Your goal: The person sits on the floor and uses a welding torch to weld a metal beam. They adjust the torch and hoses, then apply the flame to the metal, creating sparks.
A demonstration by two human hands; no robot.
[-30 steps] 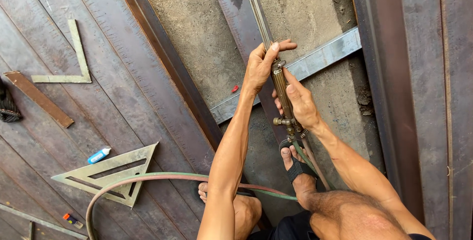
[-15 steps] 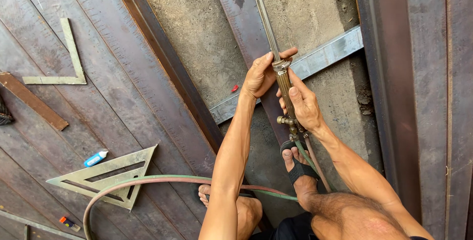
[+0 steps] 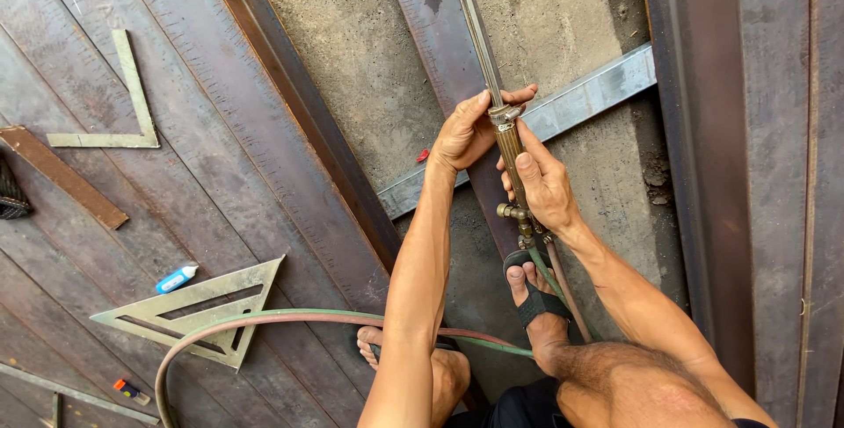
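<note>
Cutting torch (image 3: 508, 142) held in both hands, long brass body running from the valves near the wrists up toward the top edge of the view. Left hand (image 3: 466, 134) closed around the upper end of the handle, where the thin tubes begin. Right hand (image 3: 541, 184) wrapped around the handle just below, thumb lying along the brass. Torch directly over the rusty flat bar (image 3: 444, 50), crossing the grey steel strip (image 3: 580, 103) (hands right at that crossing). Green and red hoses (image 3: 290, 315) trailing from the valve end, past the sandalled foot (image 3: 532, 296), looping across the steel plates (image 3: 176, 208). Triangular square (image 3: 207, 309) under the hose loop; L-shaped square (image 3: 123, 120) well apart, upper left.
</note>
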